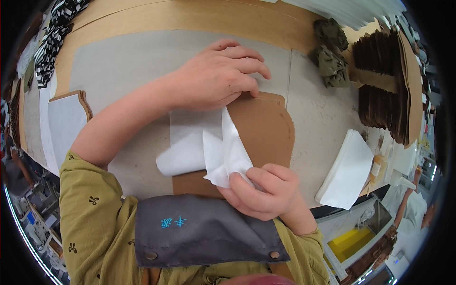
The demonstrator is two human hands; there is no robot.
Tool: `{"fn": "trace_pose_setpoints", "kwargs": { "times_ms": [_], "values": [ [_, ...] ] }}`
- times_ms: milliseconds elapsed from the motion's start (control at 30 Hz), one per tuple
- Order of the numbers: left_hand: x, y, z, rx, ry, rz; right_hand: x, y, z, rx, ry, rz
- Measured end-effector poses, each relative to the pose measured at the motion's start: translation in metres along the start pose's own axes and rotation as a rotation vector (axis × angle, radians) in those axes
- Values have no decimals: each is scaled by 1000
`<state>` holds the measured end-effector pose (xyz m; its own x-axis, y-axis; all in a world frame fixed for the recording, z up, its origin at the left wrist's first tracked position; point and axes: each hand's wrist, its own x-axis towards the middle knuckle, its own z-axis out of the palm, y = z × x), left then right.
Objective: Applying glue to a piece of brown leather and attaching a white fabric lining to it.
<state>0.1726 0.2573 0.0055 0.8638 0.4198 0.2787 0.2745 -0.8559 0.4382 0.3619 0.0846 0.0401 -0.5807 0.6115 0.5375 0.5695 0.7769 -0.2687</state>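
Head view, largest first: across the worktable a grey sheet (142, 52) is spread, and on it, in front of the wearer, a brown panel (268, 130) is laid flat, rounded at its right side. By its look the panel should be light and fairly stiff, like card or firm leather, best taken by its edges so that the face is not creased. Over its left part a thin white sheet (232, 147) is draped, with one portion curled over and another bunched; it is judged very light, limp and easily creased or torn, and is best held near a corner with a gentle pinch. By the left hand (228, 76) the panel's top edge is reached, fingers loosely bent and apart; the thumb is hidden, so whether anything is gripped cannot be told. By the right hand (263, 192) the sheet's gathered lower end is pinched between closed thumb and fingers.
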Motion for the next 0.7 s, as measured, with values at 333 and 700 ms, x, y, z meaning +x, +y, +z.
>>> {"fn": "trace_pose_setpoints", "kwargs": {
  "times_ms": [333,700],
  "values": [
    [-63,19,-17,-152,145,-203,-32,20,-1,-136,125,186],
    [-72,38,0,-9,-143,32,-40,26,10,-171,216,356]
  ]
}}
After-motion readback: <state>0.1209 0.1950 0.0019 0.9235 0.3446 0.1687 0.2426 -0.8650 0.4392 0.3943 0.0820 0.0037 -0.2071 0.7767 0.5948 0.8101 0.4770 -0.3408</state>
